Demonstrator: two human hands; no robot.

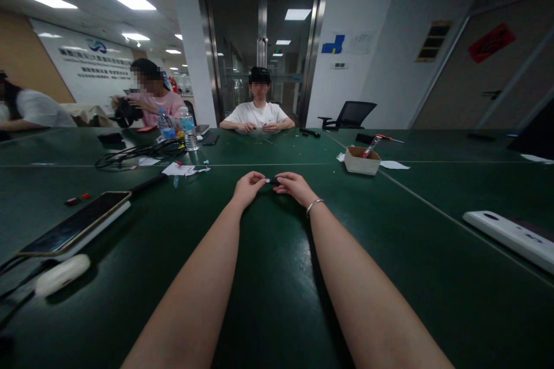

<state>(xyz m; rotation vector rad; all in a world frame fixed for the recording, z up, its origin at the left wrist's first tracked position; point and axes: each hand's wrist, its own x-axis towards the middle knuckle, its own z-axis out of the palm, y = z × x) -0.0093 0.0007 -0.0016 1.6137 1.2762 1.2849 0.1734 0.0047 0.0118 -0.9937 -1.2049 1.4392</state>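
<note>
A small black piece with a shiny silver end (pixel 271 181) spans the short gap between my hands, just over the green table (pixel 268 265). The fingertips of my left hand (pixel 249 188) pinch its silver end. On the other side, my right hand (pixel 298 187) grips the black part between thumb and fingers, and a silver bangle (pixel 314 206) circles that wrist. Its exact kind is too small to make out, and my fingers cover both of its ends.
Left lie a phone (pixel 82 222), a white rounded item (pixel 63 274), paper scraps (pixel 179 169), black cables (pixel 134 153) and water bottles (pixel 188 130). A small box (pixel 362 161) with tools stands right, beyond a white device (pixel 511 236). A person (pixel 258 114) sits opposite.
</note>
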